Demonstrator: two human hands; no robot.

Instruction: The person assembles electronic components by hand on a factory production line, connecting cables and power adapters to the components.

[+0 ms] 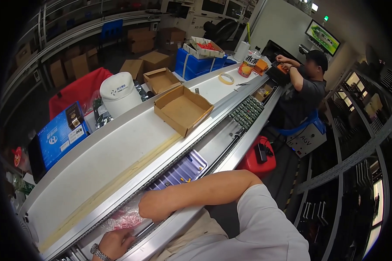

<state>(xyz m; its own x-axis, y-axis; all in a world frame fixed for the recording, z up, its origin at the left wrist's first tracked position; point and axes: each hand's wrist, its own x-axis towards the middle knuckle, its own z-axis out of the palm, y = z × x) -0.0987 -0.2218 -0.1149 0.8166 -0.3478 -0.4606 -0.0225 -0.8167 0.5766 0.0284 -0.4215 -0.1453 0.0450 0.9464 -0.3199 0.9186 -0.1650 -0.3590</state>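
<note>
My left hand (111, 244), with a metal watch on its wrist, rests at the near rail of the conveyor (154, 239). Its thumb and forefinger are slightly apart, and I see nothing between them. Closed like a fist, my right hand (157, 204) is over the conveyor channel, its fingertips turned away and whatever they hold hidden. Right beside it lies a clear plastic bag (125, 216) with small red-pink pieces inside. On the other side of that hand sits a purple ribbed tray (178, 170) with a few small yellow and dark parts in it.
Further along the conveyor lie green circuit boards (248, 112). An open cardboard box (183, 108), tape roll (226, 78), white cap (119, 93) and blue box (61, 139) are on or beside the white bench. A co-worker (307, 82) sits at the far end; a red stool (258, 157) stands nearby.
</note>
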